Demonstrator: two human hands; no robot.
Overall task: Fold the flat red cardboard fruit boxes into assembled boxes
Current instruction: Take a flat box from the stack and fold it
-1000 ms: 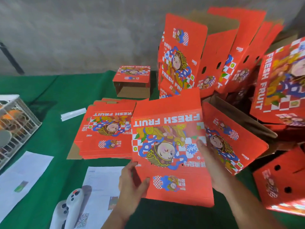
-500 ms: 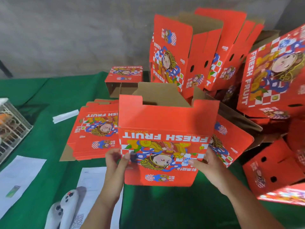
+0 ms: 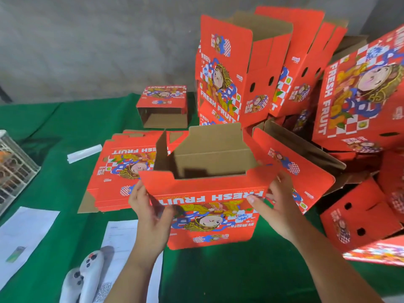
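Observation:
A red "FRESH FRUIT" cardboard box (image 3: 209,217) stands opened into a tube over the green table, its brown inside showing from above. My left hand (image 3: 150,217) grips its left edge, thumb on the printed front. My right hand (image 3: 277,206) holds the right corner, thumb across the front and fingers behind. A stack of flat red boxes (image 3: 118,171) lies on the table just behind and to the left.
Assembled red boxes (image 3: 240,68) pile up at the back right and right edge. One small open box (image 3: 162,106) stands behind the flat stack. Papers (image 3: 24,237), white controllers (image 3: 85,278) and a wire crate (image 3: 15,167) sit at the left on the green cloth (image 3: 229,276).
The box was flat in my hands a second ago. It has been raised upright and spread open into a tube, and both hands have shifted to its side edges.

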